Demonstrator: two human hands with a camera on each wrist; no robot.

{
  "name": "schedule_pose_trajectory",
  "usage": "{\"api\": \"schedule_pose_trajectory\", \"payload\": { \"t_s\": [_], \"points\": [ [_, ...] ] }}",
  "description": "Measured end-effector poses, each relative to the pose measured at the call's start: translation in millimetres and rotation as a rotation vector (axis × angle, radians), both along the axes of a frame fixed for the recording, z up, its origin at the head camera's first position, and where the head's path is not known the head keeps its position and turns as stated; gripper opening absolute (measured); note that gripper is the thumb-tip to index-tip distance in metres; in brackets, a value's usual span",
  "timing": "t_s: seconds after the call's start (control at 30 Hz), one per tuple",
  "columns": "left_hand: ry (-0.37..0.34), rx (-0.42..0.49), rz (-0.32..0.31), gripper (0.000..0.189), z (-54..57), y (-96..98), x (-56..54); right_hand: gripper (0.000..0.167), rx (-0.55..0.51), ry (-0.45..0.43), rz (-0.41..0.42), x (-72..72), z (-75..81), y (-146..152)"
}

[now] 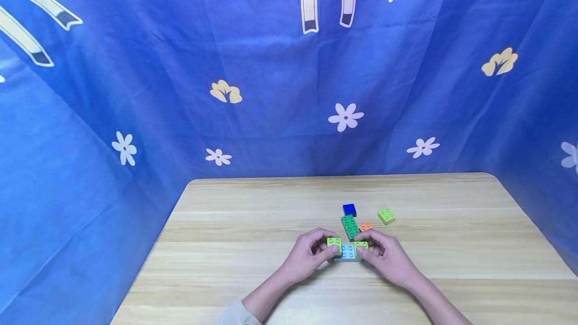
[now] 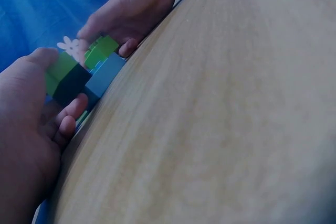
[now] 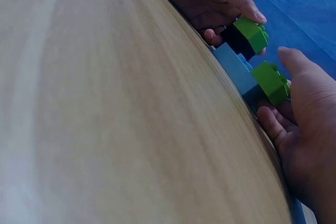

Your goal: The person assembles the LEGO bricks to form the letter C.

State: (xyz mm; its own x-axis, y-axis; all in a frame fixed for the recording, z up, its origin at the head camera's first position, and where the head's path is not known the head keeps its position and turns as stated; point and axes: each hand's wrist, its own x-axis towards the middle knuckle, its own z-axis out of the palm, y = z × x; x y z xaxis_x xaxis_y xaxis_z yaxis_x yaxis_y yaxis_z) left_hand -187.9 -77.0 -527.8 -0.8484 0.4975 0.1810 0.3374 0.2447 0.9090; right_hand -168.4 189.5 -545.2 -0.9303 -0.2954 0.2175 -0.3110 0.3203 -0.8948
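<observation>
In the head view my left hand pinches a lime green toy brick between thumb and fingers. A dark part shows under that brick in the right wrist view; whether it is a separate brick I cannot tell. The brick is at the left end of a light blue brick low on the table. Opposite, my right hand grips another lime green brick, which sits on the light blue brick's right end. My fingers partly cover both lime bricks.
Just behind the hands lie a green brick, an orange brick, a dark blue brick and a loose lime green brick. The wooden table meets a blue patterned curtain at the back and sides.
</observation>
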Motion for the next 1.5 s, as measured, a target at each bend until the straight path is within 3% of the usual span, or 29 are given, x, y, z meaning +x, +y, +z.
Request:
{"api": "schedule_pose_trajectory", "payload": {
  "t_s": [0.23,0.37,0.53,0.77,0.93,1.27,1.5],
  "points": [
    [0.003,-0.009,0.000,0.026,0.3,0.0,-0.1,0.011,-0.088,-0.003,-0.102,-0.6,0.0,-1.3],
    [0.002,-0.016,0.003,0.026,0.1,0.4,-1.1,0.008,-0.064,0.059,-0.258,-2.0,0.3,-0.3],
    [0.007,-0.026,0.004,0.025,-0.2,0.4,-1.6,0.022,-0.046,0.123,-0.407,-5.5,1.3,2.5],
    [-0.001,-0.030,-0.005,0.026,-0.3,0.5,-2.4,0.040,0.101,0.247,-0.338,-7.2,-0.9,3.7],
    [-0.006,-0.034,-0.015,0.029,-0.3,-0.2,-1.7,0.039,0.201,0.234,-0.337,-7.1,-1.3,3.5],
    [0.003,-0.040,-0.025,0.035,-0.3,0.1,-1.0,0.031,0.174,0.192,-0.382,-7.7,-1.5,3.2],
    [0.008,-0.040,-0.032,0.035,-0.7,-0.5,-1.0,0.034,0.134,0.097,-0.390,-7.6,-1.1,3.1]
  ]
}}
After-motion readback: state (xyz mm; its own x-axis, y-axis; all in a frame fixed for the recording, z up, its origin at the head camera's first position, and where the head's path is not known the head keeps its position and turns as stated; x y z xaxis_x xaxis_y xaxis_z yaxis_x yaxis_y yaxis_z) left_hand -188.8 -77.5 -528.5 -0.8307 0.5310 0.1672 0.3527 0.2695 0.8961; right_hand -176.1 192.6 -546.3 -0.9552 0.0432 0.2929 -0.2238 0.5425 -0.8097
